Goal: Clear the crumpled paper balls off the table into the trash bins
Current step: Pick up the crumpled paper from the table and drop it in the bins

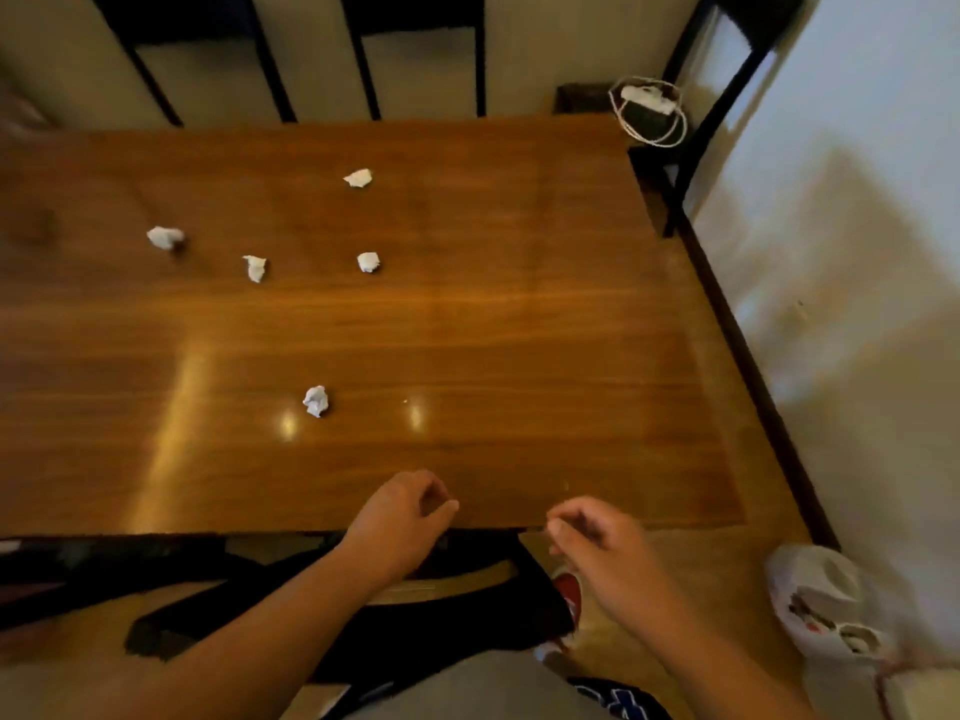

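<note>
Several white crumpled paper balls lie on the brown wooden table [519, 314]. The nearest ball [316, 401] sits in the middle front. Others lie further back: one at the centre [368, 262], one left of it [255, 267], one at the far left [165, 237], one at the back [358, 177]. My left hand [402, 514] hovers at the table's near edge with fingers loosely curled and nothing in it. My right hand [592, 537] hangs just off the near edge, fingers also curled and empty. A white bag-lined trash bin [821, 600] stands on the floor at the lower right.
Dark chairs stand behind the table's far side and one [727, 96] at the back right. A white power strip with coiled cable [649, 109] rests on a dark stool by the far right corner. A dark chair [363, 600] is tucked under the near edge.
</note>
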The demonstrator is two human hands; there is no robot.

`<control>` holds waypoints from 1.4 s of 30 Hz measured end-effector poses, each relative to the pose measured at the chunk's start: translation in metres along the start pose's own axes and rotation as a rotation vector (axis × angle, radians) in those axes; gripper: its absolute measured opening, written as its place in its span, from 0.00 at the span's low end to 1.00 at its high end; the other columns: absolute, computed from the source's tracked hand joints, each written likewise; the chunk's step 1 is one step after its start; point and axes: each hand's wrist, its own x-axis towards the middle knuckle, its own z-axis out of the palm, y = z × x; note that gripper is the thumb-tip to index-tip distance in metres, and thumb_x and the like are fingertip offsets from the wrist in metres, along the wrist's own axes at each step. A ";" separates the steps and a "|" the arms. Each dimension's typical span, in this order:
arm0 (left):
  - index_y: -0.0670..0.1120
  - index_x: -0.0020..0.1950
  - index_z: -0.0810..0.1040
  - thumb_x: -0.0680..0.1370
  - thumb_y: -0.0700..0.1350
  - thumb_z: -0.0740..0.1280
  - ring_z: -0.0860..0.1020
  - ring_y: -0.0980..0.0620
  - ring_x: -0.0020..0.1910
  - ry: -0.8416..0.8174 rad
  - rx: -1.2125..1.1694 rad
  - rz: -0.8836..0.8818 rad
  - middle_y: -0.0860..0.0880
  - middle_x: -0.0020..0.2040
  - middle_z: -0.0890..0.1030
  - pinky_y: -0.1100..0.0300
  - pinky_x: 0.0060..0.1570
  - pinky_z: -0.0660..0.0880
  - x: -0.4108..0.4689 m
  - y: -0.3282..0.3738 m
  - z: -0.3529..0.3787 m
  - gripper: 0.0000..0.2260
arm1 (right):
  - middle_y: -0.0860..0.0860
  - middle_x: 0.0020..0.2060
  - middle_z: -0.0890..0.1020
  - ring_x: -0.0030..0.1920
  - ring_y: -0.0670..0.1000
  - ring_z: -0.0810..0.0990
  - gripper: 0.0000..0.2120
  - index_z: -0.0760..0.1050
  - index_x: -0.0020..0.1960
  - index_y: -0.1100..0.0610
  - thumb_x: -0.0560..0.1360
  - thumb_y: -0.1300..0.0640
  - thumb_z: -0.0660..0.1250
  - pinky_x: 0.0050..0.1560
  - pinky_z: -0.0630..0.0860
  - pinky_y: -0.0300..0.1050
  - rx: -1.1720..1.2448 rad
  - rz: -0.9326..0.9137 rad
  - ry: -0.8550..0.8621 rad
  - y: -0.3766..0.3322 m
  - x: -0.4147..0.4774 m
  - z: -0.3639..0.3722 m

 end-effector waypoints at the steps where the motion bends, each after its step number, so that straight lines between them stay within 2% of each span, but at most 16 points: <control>1: 0.56 0.53 0.75 0.76 0.56 0.66 0.76 0.55 0.52 0.057 0.006 -0.046 0.54 0.54 0.77 0.54 0.56 0.76 0.008 -0.005 -0.003 0.08 | 0.45 0.42 0.83 0.44 0.42 0.81 0.05 0.79 0.44 0.41 0.77 0.48 0.65 0.49 0.79 0.45 -0.030 0.005 -0.049 -0.004 0.015 -0.008; 4: 0.55 0.58 0.73 0.75 0.58 0.66 0.72 0.53 0.58 0.212 0.033 -0.180 0.54 0.60 0.74 0.53 0.60 0.73 0.026 -0.020 -0.008 0.14 | 0.46 0.45 0.82 0.47 0.46 0.81 0.05 0.79 0.47 0.42 0.77 0.47 0.64 0.50 0.78 0.45 -0.112 0.032 -0.235 -0.021 0.061 -0.026; 6: 0.54 0.62 0.70 0.75 0.60 0.64 0.70 0.50 0.63 0.259 0.063 -0.268 0.52 0.63 0.73 0.52 0.63 0.72 0.033 -0.028 -0.008 0.18 | 0.47 0.47 0.81 0.48 0.47 0.80 0.04 0.78 0.48 0.43 0.78 0.47 0.64 0.47 0.76 0.42 -0.182 0.025 -0.304 -0.032 0.093 -0.030; 12: 0.54 0.71 0.63 0.74 0.62 0.63 0.61 0.46 0.74 0.380 0.179 -0.375 0.50 0.74 0.65 0.47 0.70 0.66 0.048 -0.049 -0.004 0.28 | 0.44 0.48 0.79 0.47 0.45 0.79 0.05 0.75 0.52 0.45 0.77 0.47 0.65 0.38 0.75 0.37 -0.365 -0.073 -0.316 -0.059 0.173 -0.005; 17: 0.56 0.74 0.59 0.75 0.64 0.61 0.56 0.47 0.76 0.500 0.237 -0.415 0.50 0.77 0.59 0.47 0.73 0.61 0.069 -0.070 -0.015 0.30 | 0.42 0.49 0.78 0.47 0.42 0.77 0.10 0.74 0.57 0.45 0.76 0.47 0.66 0.36 0.73 0.35 -0.466 -0.166 -0.264 -0.083 0.236 0.032; 21: 0.58 0.73 0.62 0.75 0.65 0.57 0.56 0.49 0.76 0.587 0.241 -0.391 0.52 0.76 0.60 0.47 0.72 0.58 0.086 -0.083 -0.029 0.27 | 0.42 0.51 0.78 0.46 0.42 0.77 0.14 0.73 0.60 0.44 0.75 0.48 0.67 0.35 0.74 0.34 -0.512 -0.239 -0.194 -0.111 0.289 0.061; 24: 0.58 0.72 0.65 0.76 0.64 0.56 0.58 0.50 0.75 0.629 0.262 -0.365 0.52 0.75 0.63 0.48 0.72 0.59 0.097 -0.090 -0.035 0.26 | 0.44 0.56 0.77 0.49 0.43 0.77 0.17 0.71 0.62 0.44 0.75 0.47 0.68 0.37 0.75 0.35 -0.553 -0.304 -0.139 -0.135 0.329 0.081; 27: 0.57 0.69 0.71 0.75 0.63 0.59 0.64 0.48 0.73 0.640 0.283 -0.340 0.50 0.72 0.69 0.47 0.69 0.63 0.106 -0.094 -0.041 0.25 | 0.45 0.60 0.76 0.52 0.44 0.76 0.19 0.70 0.64 0.44 0.74 0.47 0.68 0.40 0.78 0.39 -0.604 -0.360 -0.074 -0.156 0.364 0.099; 31: 0.53 0.61 0.78 0.70 0.60 0.69 0.75 0.44 0.64 0.687 0.299 -0.316 0.47 0.63 0.78 0.46 0.58 0.73 0.122 -0.102 -0.054 0.22 | 0.47 0.62 0.74 0.52 0.46 0.76 0.22 0.68 0.66 0.45 0.74 0.46 0.68 0.40 0.77 0.39 -0.644 -0.429 -0.009 -0.180 0.400 0.117; 34: 0.52 0.60 0.79 0.69 0.59 0.71 0.76 0.44 0.63 0.730 0.300 -0.303 0.47 0.62 0.79 0.46 0.56 0.75 0.136 -0.107 -0.064 0.22 | 0.49 0.61 0.72 0.53 0.48 0.75 0.24 0.67 0.67 0.48 0.74 0.46 0.68 0.39 0.77 0.41 -0.716 -0.525 0.057 -0.193 0.421 0.128; 38: 0.52 0.61 0.78 0.69 0.59 0.71 0.75 0.45 0.63 0.783 0.290 -0.288 0.48 0.63 0.78 0.45 0.57 0.74 0.155 -0.112 -0.078 0.22 | 0.52 0.64 0.70 0.60 0.53 0.72 0.26 0.66 0.69 0.49 0.73 0.47 0.69 0.43 0.74 0.42 -0.835 -0.597 0.134 -0.203 0.446 0.145; 42: 0.54 0.60 0.78 0.71 0.57 0.70 0.73 0.45 0.65 0.834 0.260 -0.269 0.48 0.65 0.76 0.46 0.60 0.70 0.172 -0.116 -0.092 0.19 | 0.54 0.67 0.70 0.63 0.55 0.71 0.26 0.65 0.71 0.51 0.75 0.48 0.67 0.52 0.75 0.48 -0.970 -0.654 0.192 -0.204 0.464 0.158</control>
